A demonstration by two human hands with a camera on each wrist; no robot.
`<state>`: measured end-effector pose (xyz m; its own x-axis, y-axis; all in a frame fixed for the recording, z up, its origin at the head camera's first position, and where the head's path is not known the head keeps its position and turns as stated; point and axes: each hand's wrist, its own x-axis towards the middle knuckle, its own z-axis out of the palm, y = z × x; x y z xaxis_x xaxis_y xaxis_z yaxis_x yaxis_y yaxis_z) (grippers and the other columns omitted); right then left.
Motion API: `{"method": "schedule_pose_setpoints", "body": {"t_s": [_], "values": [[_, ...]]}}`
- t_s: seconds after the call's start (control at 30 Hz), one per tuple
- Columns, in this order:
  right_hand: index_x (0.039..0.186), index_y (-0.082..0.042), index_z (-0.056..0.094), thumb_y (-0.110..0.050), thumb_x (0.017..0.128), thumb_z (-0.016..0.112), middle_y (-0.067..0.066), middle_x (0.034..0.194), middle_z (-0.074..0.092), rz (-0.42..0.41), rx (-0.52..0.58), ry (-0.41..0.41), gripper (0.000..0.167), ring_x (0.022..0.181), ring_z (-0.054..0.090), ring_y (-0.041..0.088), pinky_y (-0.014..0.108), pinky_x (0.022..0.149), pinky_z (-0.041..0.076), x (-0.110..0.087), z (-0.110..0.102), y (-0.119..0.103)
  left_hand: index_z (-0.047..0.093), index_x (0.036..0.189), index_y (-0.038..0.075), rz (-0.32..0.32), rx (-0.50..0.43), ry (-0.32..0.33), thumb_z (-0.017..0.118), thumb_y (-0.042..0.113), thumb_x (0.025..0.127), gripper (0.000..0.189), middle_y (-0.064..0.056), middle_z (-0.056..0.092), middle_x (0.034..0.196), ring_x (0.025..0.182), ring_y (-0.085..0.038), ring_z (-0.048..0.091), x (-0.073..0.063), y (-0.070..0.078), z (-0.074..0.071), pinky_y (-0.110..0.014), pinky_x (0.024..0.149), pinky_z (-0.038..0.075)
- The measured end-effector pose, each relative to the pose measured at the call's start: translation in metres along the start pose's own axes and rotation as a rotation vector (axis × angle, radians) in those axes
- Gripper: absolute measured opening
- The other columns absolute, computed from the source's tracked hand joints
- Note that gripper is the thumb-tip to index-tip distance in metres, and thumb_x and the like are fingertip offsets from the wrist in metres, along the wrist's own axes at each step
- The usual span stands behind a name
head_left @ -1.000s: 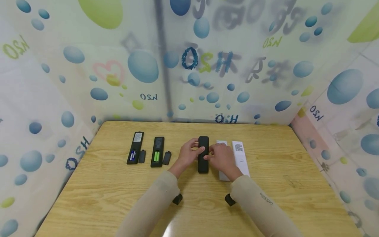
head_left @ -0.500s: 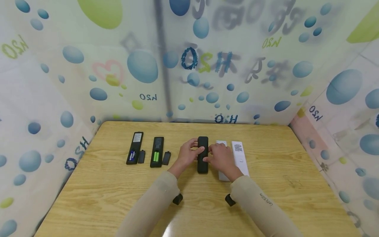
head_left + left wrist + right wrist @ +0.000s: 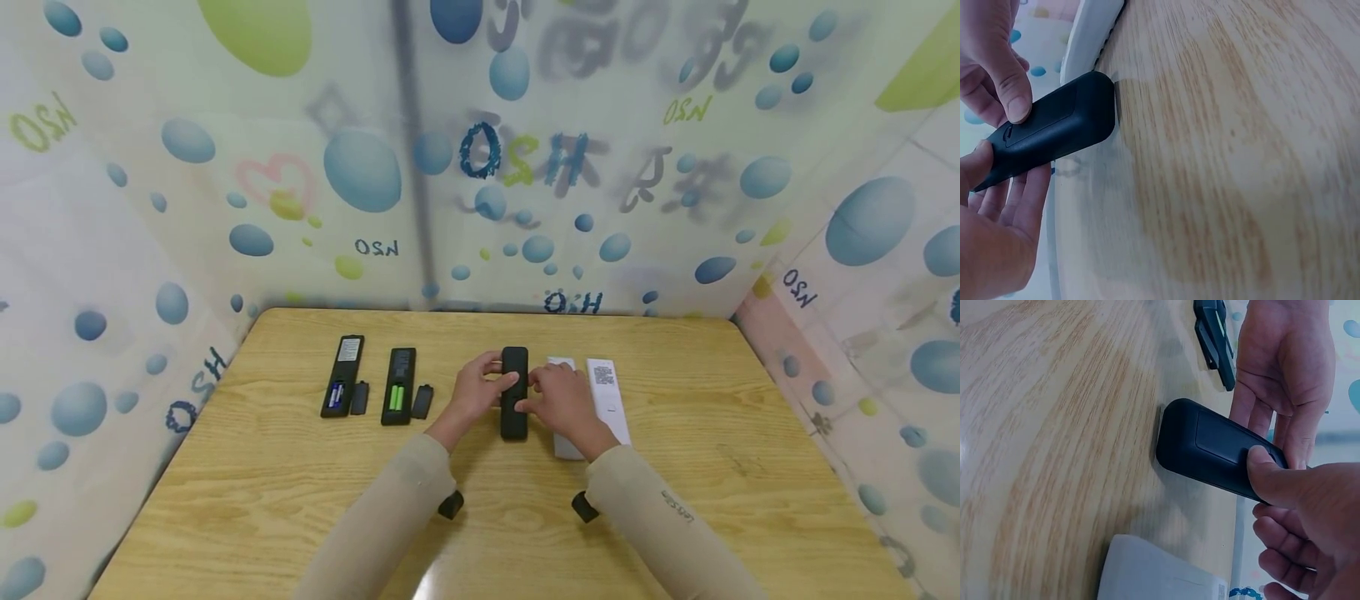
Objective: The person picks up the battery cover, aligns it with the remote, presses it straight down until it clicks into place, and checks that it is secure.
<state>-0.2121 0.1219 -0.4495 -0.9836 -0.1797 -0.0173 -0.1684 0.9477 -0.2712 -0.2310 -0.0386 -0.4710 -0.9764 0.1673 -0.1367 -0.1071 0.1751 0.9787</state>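
A black remote control (image 3: 513,422) is held back side up over the middle of the table. My left hand (image 3: 476,387) grips it from the left, fingers underneath and thumb on its edge. From the other side my right hand (image 3: 562,400) holds it too; the right thumb presses near the notch of the closed battery cover (image 3: 1222,434), its other fingers curled at the edge. In the left wrist view, the near end of the remote control (image 3: 1094,106) comes close over the table.
Two black remotes (image 3: 347,367) (image 3: 402,365) lie at left with batteries showing, each beside its loose cover (image 3: 360,397) (image 3: 423,402). Two white remotes (image 3: 567,447) (image 3: 609,400) lie at right, one partly behind the right hand. Patterned walls stand behind the wooden table (image 3: 705,467).
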Motion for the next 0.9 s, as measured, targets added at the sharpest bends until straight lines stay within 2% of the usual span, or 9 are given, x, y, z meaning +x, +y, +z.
{"method": "schedule_pose_setpoints", "body": {"t_s": [0.23,0.5,0.7,0.9], "values": [[0.109,-0.014,0.072,-0.047,0.081,0.076,0.0,0.095,0.069,-0.047,0.011,0.004,0.044,0.093,0.058,0.022,0.044,0.086,0.048,-0.005,-0.006,0.003,0.054,0.138,0.013,-0.014,0.018,0.007,0.066,0.019,0.093,0.047,-0.015,0.063,0.126,0.1,-0.027,0.069,-0.002,0.004,-0.001,-0.034,0.07,0.062],[0.111,-0.014,0.072,-0.044,0.082,0.075,0.002,0.096,0.071,-0.096,-0.05,0.055,0.042,0.092,0.061,0.025,0.047,0.082,0.049,-0.01,-0.019,0.017,0.058,0.132,0.011,-0.052,0.022,0.015,0.068,0.022,0.093,0.042,-0.013,0.063,0.124,0.093,-0.024,0.069,-0.002,0.006,0.002,-0.035,0.069,0.061],[0.111,-0.015,0.072,-0.043,0.082,0.075,0.002,0.095,0.071,-0.078,-0.076,0.059,0.041,0.09,0.061,0.026,0.048,0.083,0.048,-0.011,-0.027,0.032,0.06,0.128,0.006,-0.08,0.016,0.011,0.069,0.021,0.092,0.041,-0.015,0.064,0.121,0.09,-0.022,0.07,0.0,0.005,0.01,-0.033,0.065,0.061],[0.112,-0.014,0.072,-0.042,0.084,0.074,0.004,0.097,0.071,-0.054,-0.086,0.052,0.041,0.093,0.061,0.028,0.051,0.084,0.049,-0.015,-0.033,0.042,0.059,0.129,0.003,-0.107,0.057,0.016,0.069,0.022,0.092,0.043,-0.015,0.066,0.116,0.084,-0.02,0.07,0.002,0.002,0.018,-0.034,0.064,0.06]]}}
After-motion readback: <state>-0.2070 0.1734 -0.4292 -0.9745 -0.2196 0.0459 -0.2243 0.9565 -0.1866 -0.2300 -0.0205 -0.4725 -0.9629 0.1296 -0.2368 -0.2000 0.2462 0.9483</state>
